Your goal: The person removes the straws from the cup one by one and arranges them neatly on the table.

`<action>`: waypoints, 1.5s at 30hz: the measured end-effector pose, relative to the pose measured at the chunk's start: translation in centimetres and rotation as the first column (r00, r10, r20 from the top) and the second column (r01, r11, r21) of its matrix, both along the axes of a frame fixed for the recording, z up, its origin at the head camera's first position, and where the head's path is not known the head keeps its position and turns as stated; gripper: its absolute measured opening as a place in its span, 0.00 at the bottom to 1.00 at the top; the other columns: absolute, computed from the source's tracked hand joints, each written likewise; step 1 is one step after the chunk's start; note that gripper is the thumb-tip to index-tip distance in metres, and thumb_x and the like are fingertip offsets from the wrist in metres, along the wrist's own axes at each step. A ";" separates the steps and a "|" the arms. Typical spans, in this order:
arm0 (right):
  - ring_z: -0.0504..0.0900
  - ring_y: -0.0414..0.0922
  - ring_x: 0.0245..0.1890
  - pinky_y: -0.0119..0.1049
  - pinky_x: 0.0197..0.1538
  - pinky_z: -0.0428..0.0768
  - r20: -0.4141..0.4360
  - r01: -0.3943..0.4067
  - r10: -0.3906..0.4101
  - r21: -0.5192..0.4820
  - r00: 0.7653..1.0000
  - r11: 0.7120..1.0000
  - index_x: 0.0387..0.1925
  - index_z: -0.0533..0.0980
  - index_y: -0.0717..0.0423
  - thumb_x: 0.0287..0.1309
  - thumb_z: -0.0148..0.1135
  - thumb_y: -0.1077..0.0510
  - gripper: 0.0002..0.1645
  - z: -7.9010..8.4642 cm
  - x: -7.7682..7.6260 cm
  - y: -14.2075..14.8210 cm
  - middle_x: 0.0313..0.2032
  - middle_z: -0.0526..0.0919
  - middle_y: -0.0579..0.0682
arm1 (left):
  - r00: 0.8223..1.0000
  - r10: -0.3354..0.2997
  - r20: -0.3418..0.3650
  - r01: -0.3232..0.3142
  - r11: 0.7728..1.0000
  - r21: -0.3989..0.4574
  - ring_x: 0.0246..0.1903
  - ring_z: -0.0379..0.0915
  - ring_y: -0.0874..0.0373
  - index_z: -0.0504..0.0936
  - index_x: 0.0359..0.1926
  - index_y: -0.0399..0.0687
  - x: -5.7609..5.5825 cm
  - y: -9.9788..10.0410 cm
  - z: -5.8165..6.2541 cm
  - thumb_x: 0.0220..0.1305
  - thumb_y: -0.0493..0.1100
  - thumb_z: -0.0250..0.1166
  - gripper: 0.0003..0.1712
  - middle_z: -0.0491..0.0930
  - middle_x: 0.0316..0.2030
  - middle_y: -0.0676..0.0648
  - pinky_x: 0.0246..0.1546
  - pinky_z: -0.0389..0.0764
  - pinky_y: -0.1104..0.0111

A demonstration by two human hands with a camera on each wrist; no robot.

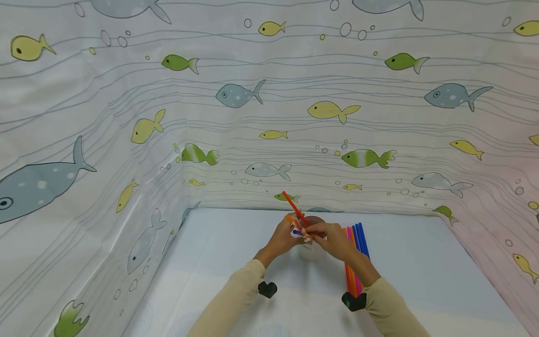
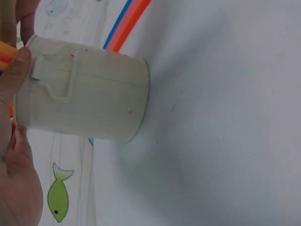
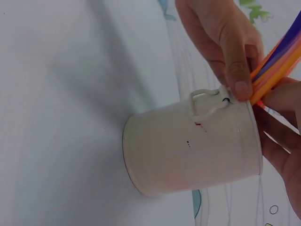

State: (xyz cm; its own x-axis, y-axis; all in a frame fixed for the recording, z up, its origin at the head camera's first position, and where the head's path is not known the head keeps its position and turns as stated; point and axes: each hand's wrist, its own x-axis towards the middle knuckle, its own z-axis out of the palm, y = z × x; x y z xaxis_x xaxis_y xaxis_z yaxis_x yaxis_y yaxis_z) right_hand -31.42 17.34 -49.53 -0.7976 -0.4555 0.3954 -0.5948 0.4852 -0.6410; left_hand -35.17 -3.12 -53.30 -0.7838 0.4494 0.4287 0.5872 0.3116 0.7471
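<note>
A white mug (image 1: 310,253) with a small handle stands upright on the table, its rim partly hidden by both hands. Above its left side, my left hand (image 1: 283,235) grips a bundle of thin coloured sticks (image 3: 280,63), like drinking straws, in orange, pink and purple. The left thumb (image 3: 241,88) lies by the rim above the handle. From the right, my right hand (image 1: 334,238) reaches over the mug and pinches a red stick (image 1: 293,206) that leans up to the left. Its fingertips are partly hidden.
More coloured sticks (image 1: 363,241) in orange, pink and blue lie side by side on the white table (image 1: 412,262), right of the mug and partly beneath the right forearm. A fish-patterned curtain (image 1: 294,145) hangs behind and along both sides.
</note>
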 end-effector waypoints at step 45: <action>0.85 0.45 0.44 0.37 0.45 0.85 -0.047 0.059 -0.069 -0.188 0.996 0.980 0.46 0.83 0.57 0.56 0.69 0.65 0.14 -1.4 0.6 0.5 0.44 0.85 0.48 | 0.994 0.000 -0.110 -0.002 1.000 -0.019 0.62 0.69 0.49 0.59 0.71 0.33 0.2 0.1 0.0 0.51 0.43 0.75 0.50 0.70 0.62 0.37 0.63 0.70 0.63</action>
State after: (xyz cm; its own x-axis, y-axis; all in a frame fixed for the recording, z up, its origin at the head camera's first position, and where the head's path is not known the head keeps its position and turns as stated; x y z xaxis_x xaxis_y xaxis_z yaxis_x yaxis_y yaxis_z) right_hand -30.83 17.84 -50.93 -0.7984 -0.3185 0.5110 -0.6019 0.3987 -0.6919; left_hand -35.01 -2.99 -53.29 -0.7330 0.4576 0.5033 0.6649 0.3257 0.6721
